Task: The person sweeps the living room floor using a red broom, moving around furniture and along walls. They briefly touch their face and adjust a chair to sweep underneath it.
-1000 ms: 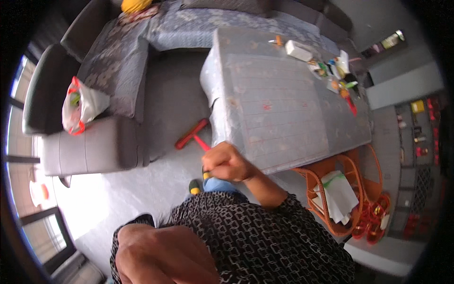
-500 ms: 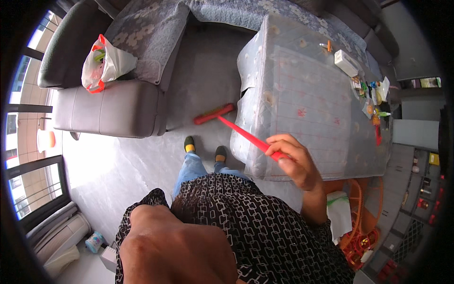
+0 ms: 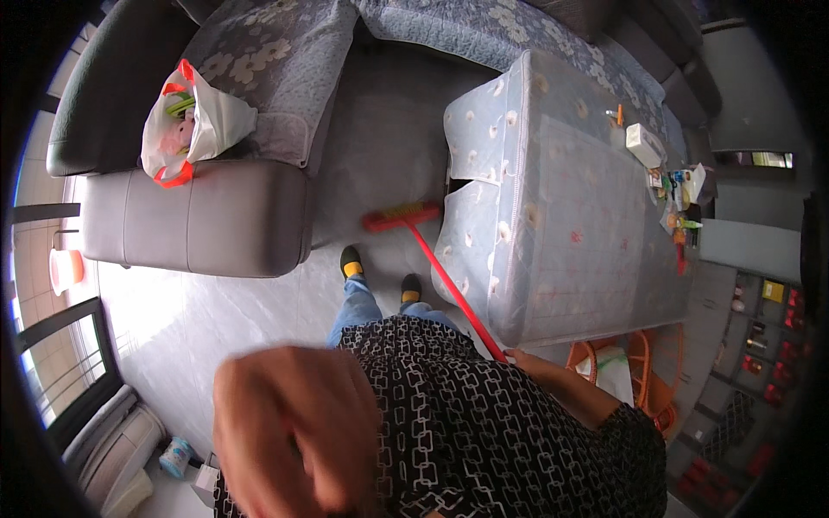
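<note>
A red broom (image 3: pixel 401 217) rests its bristle head on the grey floor, between the sofa and the covered table. Its red handle slants down to the right toward my body. My right hand (image 3: pixel 522 358) grips the handle low beside my waist; the patterned black shirt (image 3: pixel 484 388) hides part of the hand and the handle's end. Close in front of the view, my left hand (image 3: pixel 294 432) is raised with curled fingers, slightly blurred. Whatever it may hold is hidden. My feet in dark shoes (image 3: pixel 351 257) stand just behind the broom head.
A grey sofa (image 3: pixel 199 216) on the left bears a white plastic bag (image 3: pixel 220 125) with red handles. To the right stands a table under a pale floral cover (image 3: pixel 596 216), with a white box (image 3: pixel 643 145) and small items. Orange chair arms (image 3: pixel 639 367) and shelves (image 3: pixel 760 328) lie beyond it.
My right hand has drawn back and down toward my waist, turning the broom handle steeper. The broom head has shifted slightly right in view. My left hand stays raised, its fingers now showing more.
</note>
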{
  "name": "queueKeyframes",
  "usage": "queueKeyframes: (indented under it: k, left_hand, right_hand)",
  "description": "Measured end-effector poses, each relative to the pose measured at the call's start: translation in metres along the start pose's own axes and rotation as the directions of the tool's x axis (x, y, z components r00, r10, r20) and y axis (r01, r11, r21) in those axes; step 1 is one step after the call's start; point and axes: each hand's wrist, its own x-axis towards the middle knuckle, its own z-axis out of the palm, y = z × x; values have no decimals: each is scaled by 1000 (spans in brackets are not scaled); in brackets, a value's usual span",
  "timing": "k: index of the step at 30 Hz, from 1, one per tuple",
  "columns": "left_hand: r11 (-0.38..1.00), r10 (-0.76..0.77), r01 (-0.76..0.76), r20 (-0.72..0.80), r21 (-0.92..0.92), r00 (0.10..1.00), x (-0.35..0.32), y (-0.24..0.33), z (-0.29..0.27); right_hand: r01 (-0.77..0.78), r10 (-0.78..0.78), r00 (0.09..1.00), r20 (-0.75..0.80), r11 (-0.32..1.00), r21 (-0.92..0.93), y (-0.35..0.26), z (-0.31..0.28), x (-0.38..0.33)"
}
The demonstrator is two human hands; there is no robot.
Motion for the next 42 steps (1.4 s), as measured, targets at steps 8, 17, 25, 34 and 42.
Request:
queueKeyframes:
  k: [8, 17, 25, 34, 42]
  left_hand:
    - [995, -77, 101, -795, -19, 602, -139, 59, -53]
    - [988, -86, 147, -958, -47, 274, -152, 68, -108]
    - [953, 47, 299, -998, 54, 28, -146, 63, -146]
    - [994, -45, 89, -977, -65, -208, -135, 11, -186]
    - [977, -186, 87, -978, -194, -94, -95, -4, -237]
  right_hand:
    - [426, -580, 781, -231, 766, -482, 30, 44, 42]
    - [319, -337, 849, -406, 941, -113, -169, 25, 57]
    - [443, -399, 773, -494, 896, -30, -436, -80, 182]
    - [141, -356, 870, -342, 843, -520, -457, -99, 279]
    - [-69, -190, 945, -268, 683, -727, -232, -64, 152]
